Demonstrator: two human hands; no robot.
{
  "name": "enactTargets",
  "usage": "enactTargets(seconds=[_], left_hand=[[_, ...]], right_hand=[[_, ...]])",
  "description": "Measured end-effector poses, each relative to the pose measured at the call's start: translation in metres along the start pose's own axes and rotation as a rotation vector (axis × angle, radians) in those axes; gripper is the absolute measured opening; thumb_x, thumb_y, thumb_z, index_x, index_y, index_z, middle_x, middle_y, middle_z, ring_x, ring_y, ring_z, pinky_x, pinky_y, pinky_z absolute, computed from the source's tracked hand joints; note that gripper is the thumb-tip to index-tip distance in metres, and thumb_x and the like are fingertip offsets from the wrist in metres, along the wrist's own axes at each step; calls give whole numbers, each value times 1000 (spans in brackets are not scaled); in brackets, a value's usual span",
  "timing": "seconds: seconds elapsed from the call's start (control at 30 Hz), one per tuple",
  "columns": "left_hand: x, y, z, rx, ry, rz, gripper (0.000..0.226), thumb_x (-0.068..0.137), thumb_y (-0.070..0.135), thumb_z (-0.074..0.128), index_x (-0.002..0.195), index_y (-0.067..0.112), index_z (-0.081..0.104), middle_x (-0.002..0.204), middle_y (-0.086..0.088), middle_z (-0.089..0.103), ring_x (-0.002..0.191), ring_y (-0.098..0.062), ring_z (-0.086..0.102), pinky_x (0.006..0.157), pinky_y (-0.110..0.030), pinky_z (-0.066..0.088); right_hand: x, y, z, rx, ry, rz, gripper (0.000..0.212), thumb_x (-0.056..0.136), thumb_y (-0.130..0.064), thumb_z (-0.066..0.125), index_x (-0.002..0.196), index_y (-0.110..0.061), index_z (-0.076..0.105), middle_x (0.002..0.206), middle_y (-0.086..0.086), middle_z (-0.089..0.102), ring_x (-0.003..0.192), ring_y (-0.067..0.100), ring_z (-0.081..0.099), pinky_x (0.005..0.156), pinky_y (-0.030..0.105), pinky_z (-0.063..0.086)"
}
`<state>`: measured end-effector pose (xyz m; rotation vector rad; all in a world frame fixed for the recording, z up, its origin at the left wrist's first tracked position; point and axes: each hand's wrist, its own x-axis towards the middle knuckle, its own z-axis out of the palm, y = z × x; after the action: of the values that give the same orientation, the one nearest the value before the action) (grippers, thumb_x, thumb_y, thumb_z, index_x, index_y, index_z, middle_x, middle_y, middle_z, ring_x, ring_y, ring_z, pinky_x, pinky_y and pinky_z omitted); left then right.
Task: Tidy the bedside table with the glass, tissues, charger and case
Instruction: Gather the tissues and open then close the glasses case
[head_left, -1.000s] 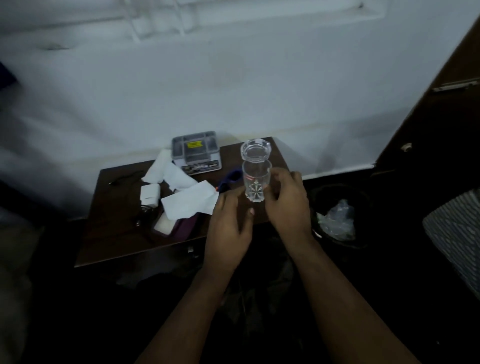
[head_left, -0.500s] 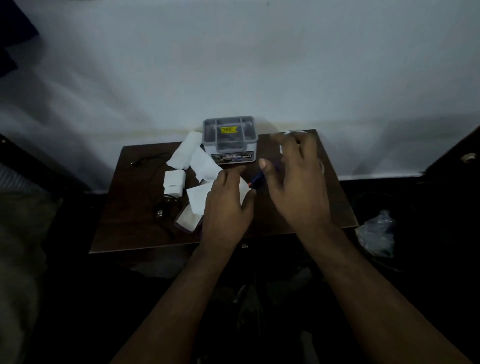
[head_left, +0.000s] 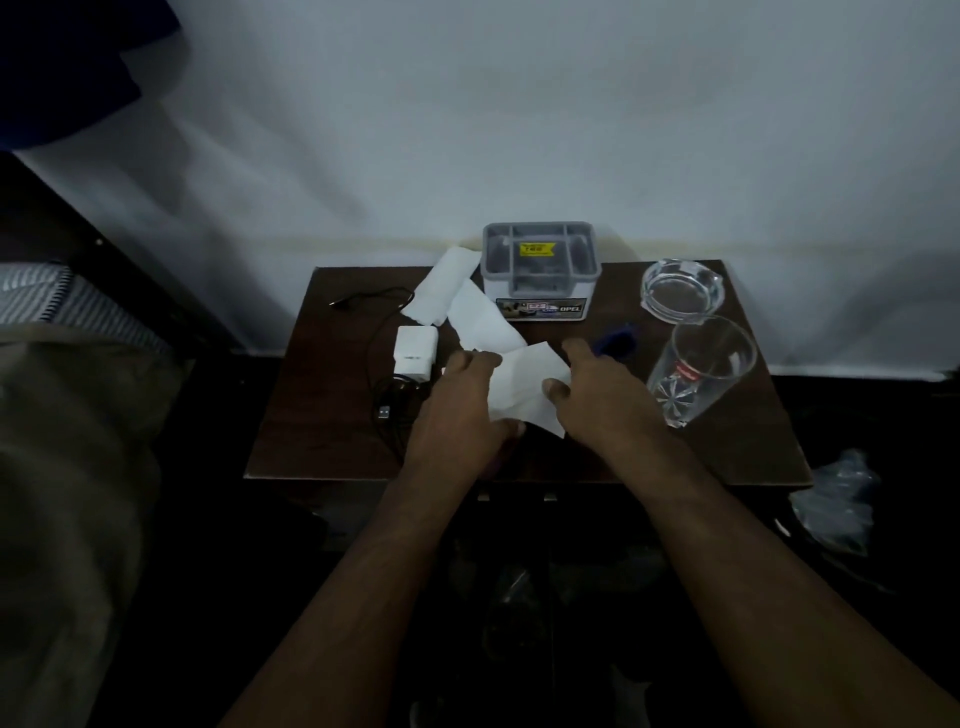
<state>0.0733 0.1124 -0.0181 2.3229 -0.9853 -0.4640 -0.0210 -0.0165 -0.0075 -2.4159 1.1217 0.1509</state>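
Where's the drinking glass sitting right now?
The glass stands on the table's right side, just in front of the ashtray, right of the right hand.
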Motion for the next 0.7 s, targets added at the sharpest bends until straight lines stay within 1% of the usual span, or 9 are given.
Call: enactTargets(seconds=[0.1, 0.17, 0.23, 0.3, 0.37, 0.43, 0.57, 0.63, 0.7], left_hand=[[1, 0, 2, 13, -38, -1, 83, 74, 27, 87, 146, 16, 47, 140, -5, 50, 119, -28, 58, 94, -48, 54], [1, -1, 3, 33, -62, 5, 80, 79, 32, 83, 147, 16, 45, 141, -5, 52, 122, -27, 56, 97, -45, 53], [1, -2, 3, 29, -87, -9, 77, 83, 34, 80, 148, 15, 43, 139, -7, 56, 125, -25, 56, 99, -43, 51], [1, -1, 3, 31, -104, -15, 76, 84, 35, 79, 148, 14, 43, 137, -7, 58, 124, -24, 56, 98, -41, 51], [1, -1, 2, 41, -111, -9, 76, 85, 37, 78, 148, 14, 43, 136, -7, 59, 123, -25, 56, 98, -42, 50], [1, 0, 2, 54, -109, -6, 75, 86, 37, 77, 148, 13, 43, 136, -8, 59, 124, -26, 56, 99, -43, 49], [1, -2, 7, 85, -96, 21, 76, 84, 37, 78, 148, 12, 44, 138, -12, 55, 127, -31, 49, 100, -45, 47], [2, -2, 9, 87, -71, 32, 81, 79, 39, 81, 148, 16, 44, 139, -12, 47, 129, -31, 43, 99, -44, 47], [4, 0, 11, 94, -47, 40, 82, 75, 40, 83, 146, 20, 46, 135, -11, 43, 127, -30, 40, 94, -41, 46]], right_hand=[[5, -5, 8, 40, -7, 61, 53, 99, -48, 57, 131, -10, 37, 130, 22, 60, 118, 43, 62, 85, 45, 47], [8, -7, 13, 117, 11, 101, 56, 96, -46, 62, 126, -10, 31, 125, 22, 64, 113, 42, 65, 79, 42, 44], [10, -8, 15, 179, -3, 134, 61, 94, -42, 66, 128, -8, 28, 125, 22, 64, 113, 42, 64, 79, 41, 43], [13, -9, 16, 214, -21, 146, 63, 93, -38, 67, 129, -7, 26, 126, 23, 64, 115, 42, 64, 86, 43, 48], [14, -10, 15, 240, -3, 122, 57, 93, -29, 67, 126, -7, 27, 125, 23, 64, 113, 43, 64, 91, 45, 52], [14, -12, 14, 265, 37, 73, 51, 92, -21, 65, 125, -6, 29, 122, 23, 65, 109, 43, 65, 91, 47, 54], [11, -15, 9, 362, 100, -33, 47, 88, -12, 64, 124, -8, 35, 115, 19, 66, 102, 40, 67, 83, 44, 55], [12, -15, 8, 422, 120, -96, 43, 87, -10, 64, 122, -11, 38, 111, 15, 65, 99, 37, 65, 81, 42, 54], [13, -17, 6, 515, 122, -146, 39, 88, -9, 64, 118, -14, 41, 110, 9, 64, 96, 31, 65, 77, 40, 52]])
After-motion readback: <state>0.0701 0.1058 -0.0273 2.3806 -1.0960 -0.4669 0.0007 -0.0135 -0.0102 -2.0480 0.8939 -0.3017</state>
